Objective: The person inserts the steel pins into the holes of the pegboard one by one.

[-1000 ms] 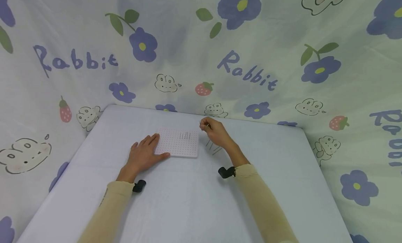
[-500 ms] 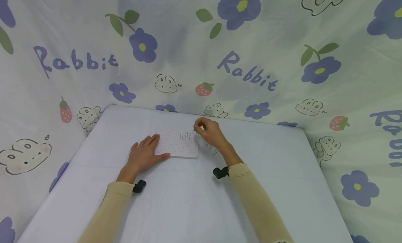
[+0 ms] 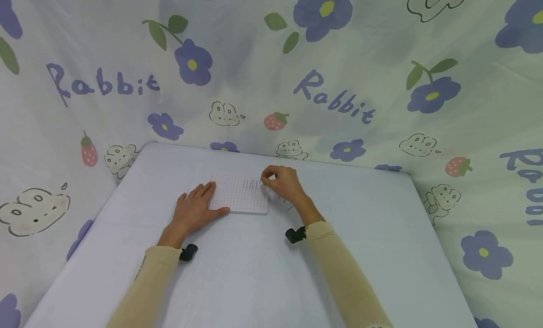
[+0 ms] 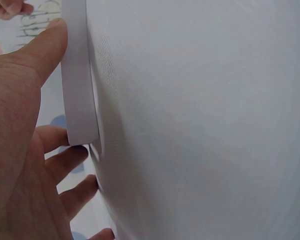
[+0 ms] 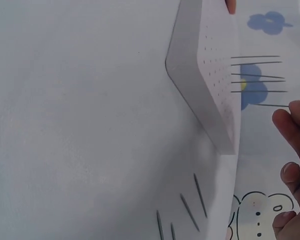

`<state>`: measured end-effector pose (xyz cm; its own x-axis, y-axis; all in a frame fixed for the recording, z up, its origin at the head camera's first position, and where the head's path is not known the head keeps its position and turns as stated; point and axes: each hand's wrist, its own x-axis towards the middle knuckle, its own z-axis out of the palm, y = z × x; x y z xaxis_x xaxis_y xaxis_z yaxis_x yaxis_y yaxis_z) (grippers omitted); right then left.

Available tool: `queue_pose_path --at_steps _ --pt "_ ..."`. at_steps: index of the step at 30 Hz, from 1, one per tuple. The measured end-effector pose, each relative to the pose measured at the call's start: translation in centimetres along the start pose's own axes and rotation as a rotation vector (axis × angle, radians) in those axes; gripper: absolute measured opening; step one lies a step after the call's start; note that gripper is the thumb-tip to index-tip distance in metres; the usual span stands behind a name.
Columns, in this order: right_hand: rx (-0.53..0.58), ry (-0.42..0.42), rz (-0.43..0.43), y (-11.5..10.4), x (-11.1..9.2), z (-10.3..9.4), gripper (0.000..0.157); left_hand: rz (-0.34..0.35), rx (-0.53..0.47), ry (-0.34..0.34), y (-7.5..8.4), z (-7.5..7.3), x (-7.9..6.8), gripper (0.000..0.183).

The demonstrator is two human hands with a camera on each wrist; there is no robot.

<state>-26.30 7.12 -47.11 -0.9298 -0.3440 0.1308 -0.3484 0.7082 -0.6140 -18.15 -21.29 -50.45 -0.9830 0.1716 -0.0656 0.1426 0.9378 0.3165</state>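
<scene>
A white board with a grid of small holes lies on the table. My left hand rests against it, thumb at the near edge and fingers spread at the left side. Several thin metal pins stand upright in a row in its far right part. Above the far right corner, my right hand pinches another thin metal pin between thumb and forefinger. In the right wrist view that pin's lower tip looks apart from the board. Several loose metal pins lie on the table right of the board.
A white cloth covers the table. Behind it hangs a patterned curtain with flowers and rabbits. The right arm partly hides the loose pins in the head view.
My right hand has moved left with the pin, from beyond the board's right edge to over its far right corner, then slightly nearer. The left hand stays in place.
</scene>
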Motion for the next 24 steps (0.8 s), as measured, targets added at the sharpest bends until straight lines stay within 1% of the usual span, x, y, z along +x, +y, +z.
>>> queue_pose_path --at_steps 9,12,16,24 --pt "-0.031 -0.044 0.067 0.6 0.08 0.62 0.01 0.0 -0.001 0.005 0.09 0.05 -0.1 0.104" --pt "-0.027 -0.053 0.08 0.7 0.07 0.76 0.01 0.0 0.003 0.004 0.1 0.07 -0.05 0.104" --pt "-0.011 -0.054 0.079 0.66 0.06 0.82 0.009 -0.002 0.005 0.004 0.08 0.11 0.02 0.105" --pt "-0.017 -0.066 0.061 0.58 0.22 0.99 0.01 -0.013 0.006 -0.002 0.02 0.09 0.07 0.105"
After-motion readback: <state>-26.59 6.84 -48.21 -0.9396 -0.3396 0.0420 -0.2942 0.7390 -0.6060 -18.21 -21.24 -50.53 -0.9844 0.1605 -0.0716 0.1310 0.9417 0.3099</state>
